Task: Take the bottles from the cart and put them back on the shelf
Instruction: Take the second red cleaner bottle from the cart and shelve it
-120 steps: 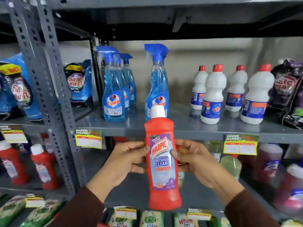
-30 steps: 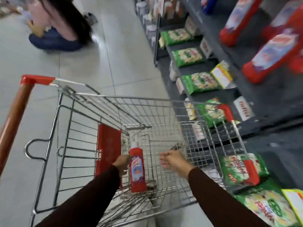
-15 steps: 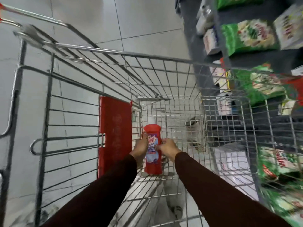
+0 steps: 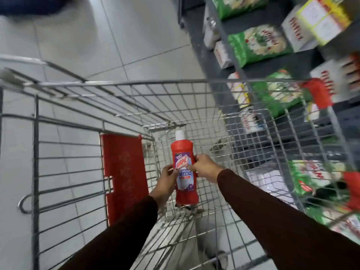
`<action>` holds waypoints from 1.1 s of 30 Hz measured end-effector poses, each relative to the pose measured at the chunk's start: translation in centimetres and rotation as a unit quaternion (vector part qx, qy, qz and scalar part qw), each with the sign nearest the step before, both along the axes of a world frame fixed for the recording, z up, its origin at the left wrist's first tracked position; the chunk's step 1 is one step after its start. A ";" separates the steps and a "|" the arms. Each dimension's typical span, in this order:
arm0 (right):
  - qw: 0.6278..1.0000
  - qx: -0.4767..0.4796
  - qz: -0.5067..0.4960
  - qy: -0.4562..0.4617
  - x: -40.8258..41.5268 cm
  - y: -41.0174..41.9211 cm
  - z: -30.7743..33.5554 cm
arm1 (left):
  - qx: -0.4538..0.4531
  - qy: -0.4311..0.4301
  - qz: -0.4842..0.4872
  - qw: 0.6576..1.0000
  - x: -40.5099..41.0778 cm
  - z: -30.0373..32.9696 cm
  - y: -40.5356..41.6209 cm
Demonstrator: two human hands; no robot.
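I see my left hand point(image 4: 168, 177) and right hand point(image 4: 205, 168) both clamped on the upright red plastic Harpic bottle with a white cap point(image 4: 184, 168), deep inside the silver wire cart point(image 4: 124, 98), beside its red flap point(image 4: 124, 176).

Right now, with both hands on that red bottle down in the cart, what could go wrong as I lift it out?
The red bottle sits deep in the cart, so its white cap might catch the wire walls on the way up. The left hand and right hand hold it only around the label, so the grip could slip. The view is blurred, so a hurried swing might hit the shelf edge.
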State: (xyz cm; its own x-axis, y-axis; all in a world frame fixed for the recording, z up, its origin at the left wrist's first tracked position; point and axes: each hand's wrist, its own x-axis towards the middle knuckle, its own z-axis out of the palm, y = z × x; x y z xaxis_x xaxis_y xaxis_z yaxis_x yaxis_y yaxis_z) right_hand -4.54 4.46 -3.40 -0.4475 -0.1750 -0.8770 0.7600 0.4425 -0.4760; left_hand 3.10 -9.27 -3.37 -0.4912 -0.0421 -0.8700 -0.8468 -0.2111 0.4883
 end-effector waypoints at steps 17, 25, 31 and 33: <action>0.897 -0.095 -0.316 0.293 14.3 21.5 38.5 | 0.152 0.298 -0.337 0.880 0.4 36.8 15.0; 0.765 -0.044 -0.417 0.488 31.3 27.2 54.1 | 0.219 0.433 -0.424 0.765 10.1 52.1 25.0; 0.689 0.028 -0.445 0.571 38.4 29.2 60.8 | 0.248 0.481 -0.496 0.679 14.0 58.5 29.9; 0.665 0.030 -0.466 0.583 39.7 29.6 61.8 | 0.254 0.488 -0.510 0.662 14.8 59.9 31.1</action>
State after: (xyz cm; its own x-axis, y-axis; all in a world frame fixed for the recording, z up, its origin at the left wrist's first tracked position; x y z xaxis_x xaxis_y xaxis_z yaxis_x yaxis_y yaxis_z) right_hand 35.13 34.09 58.42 -0.7190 0.6741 0.1694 -0.1539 0.0832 -0.9846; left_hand 17.91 21.84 56.49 -0.3775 0.9197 0.1076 -0.0100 -0.1202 0.9927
